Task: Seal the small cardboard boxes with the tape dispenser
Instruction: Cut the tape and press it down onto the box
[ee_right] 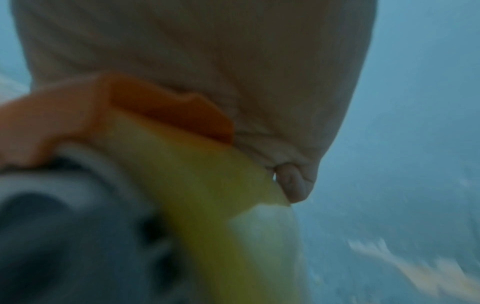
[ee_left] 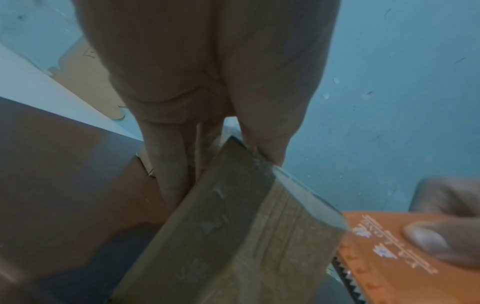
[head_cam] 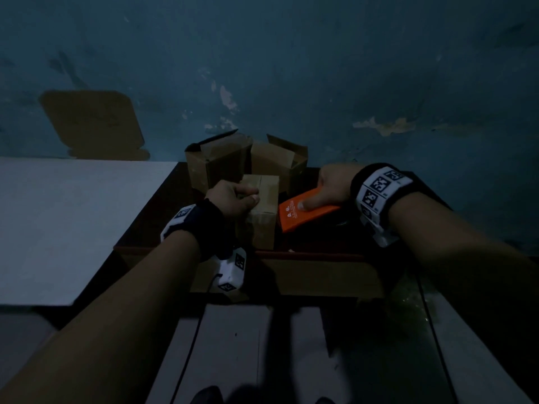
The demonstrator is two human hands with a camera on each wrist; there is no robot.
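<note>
A small closed cardboard box [head_cam: 264,211] stands on the dark table [head_cam: 315,243]; my left hand [head_cam: 233,199] grips its top, fingers and thumb curled over the edges. The left wrist view shows the same box [ee_left: 233,236] with clear tape shining along its top. Just right of it my right hand [head_cam: 329,185] holds the orange tape dispenser [head_cam: 303,211], thumb pressed on its flat face, the toothed blade [ee_left: 348,277] close to the box's side. In the blurred right wrist view the dispenser [ee_right: 155,111] and its yellowish tape roll [ee_right: 207,195] fill the frame under my palm.
Two open cardboard boxes [head_cam: 215,161] [head_cam: 283,158] stand behind against the blue wall. A white board [head_cam: 73,223] lies to the left, with a flat cardboard sheet [head_cam: 93,123] leaning on the wall. The table's front edge [head_cam: 291,255] is near my wrists.
</note>
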